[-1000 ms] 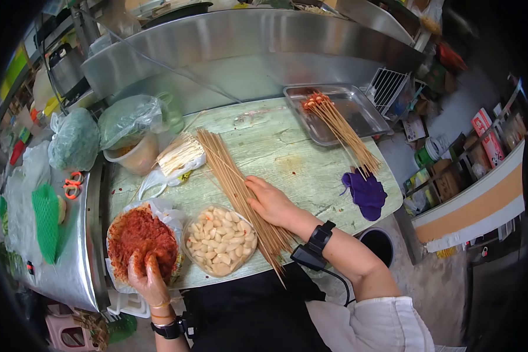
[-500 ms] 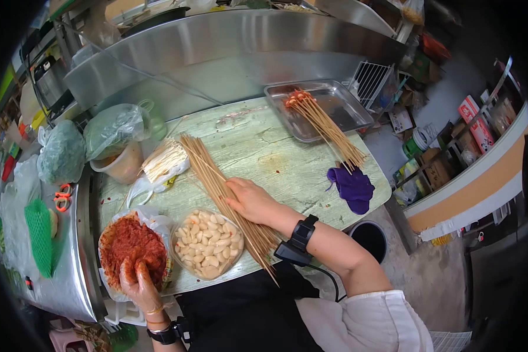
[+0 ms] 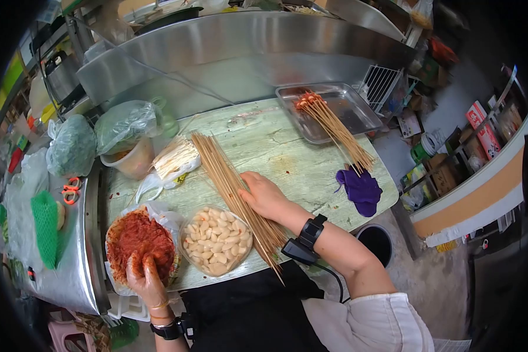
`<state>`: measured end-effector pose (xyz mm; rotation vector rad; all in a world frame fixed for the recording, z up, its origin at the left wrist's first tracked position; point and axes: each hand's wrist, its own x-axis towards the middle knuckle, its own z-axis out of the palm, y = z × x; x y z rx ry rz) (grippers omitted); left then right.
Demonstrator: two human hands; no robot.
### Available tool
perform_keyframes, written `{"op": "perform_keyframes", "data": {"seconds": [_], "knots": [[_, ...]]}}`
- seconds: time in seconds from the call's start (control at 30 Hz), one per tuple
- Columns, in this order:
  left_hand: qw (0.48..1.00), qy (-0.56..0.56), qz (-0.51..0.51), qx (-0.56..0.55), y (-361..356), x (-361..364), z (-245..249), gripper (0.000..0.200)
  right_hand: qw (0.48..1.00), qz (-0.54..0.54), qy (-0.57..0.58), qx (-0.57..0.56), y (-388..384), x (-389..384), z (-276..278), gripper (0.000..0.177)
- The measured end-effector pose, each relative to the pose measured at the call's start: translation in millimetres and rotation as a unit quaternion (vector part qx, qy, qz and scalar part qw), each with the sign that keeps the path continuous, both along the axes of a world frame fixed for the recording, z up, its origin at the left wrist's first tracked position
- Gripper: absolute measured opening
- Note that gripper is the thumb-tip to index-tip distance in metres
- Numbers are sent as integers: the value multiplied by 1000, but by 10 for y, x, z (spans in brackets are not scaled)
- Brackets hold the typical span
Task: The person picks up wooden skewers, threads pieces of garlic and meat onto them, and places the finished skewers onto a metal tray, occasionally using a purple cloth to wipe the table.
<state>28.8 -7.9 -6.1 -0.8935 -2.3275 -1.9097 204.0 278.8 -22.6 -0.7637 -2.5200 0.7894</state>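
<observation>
My left hand [image 3: 147,287] reaches into a bag-lined bowl of red, chili-coated food [image 3: 138,237]. Its smeared fingers are bent and closed in the mix; whatever lies between the tips is hidden. A film like a thin clear glove seems to cover this hand. My right hand [image 3: 264,196] rests closed over a long bundle of bamboo skewers [image 3: 220,170] that lies slantwise on the table. Between the hands stands a clear bowl of pale, peeled garlic-like cloves [image 3: 216,239]. Enoki mushrooms [image 3: 176,159] lie in an opened bag beside the skewer tips.
A metal tray [image 3: 349,111] at the back right holds loaded skewers [image 3: 337,129], their sticks reaching over a purple cloth [image 3: 361,192]. Left are a bag-covered tub [image 3: 129,158], orange-handled scissors [image 3: 71,190] and a green net [image 3: 44,229]. A dark bin [image 3: 374,243] stands beyond the right edge.
The whole view has shifted slightly, so things sit a little farther right. My left hand stays in the red food with its fingers slightly rearranged; my right hand stays on the skewers.
</observation>
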Motion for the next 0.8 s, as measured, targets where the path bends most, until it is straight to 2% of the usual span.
{"op": "perform_keyframes", "data": {"seconds": [0.07, 0.17, 0.37, 0.43, 0.57, 0.63, 0.7, 0.8], "knots": [[1000, -1, 2, 3, -1, 4, 9, 27, 1000, -21, 2, 11, 7, -19, 25, 44], [1000, 8, 4, -13, 6, 3, 23, 26, 998, 17, -57, 5, 19, -51, 46, 42], [998, 39, 15, -45, 9, 15, 72, 24, 999, 40, -5, 7, -46, -113, -38, 41], [999, 34, 10, -38, 11, 10, 53, 25, 999, 0, 35, 19, -75, -99, -5, 32], [1000, 11, 24, 15, 45, 51, 37, 24, 1000, -3, 11, 25, -3, -104, -23, 33], [999, 29, 29, -3, 35, 48, 52, 24, 997, 28, -64, 23, 8, -105, 7, 42], [999, 42, 24, -20, -18, -33, -63, 27, 998, 19, -50, 22, -57, -95, 121, 42], [999, -10, 32, 21, -30, -89, -193, 31, 1000, -11, -23, 7, -20, -89, 28, 42]]}}
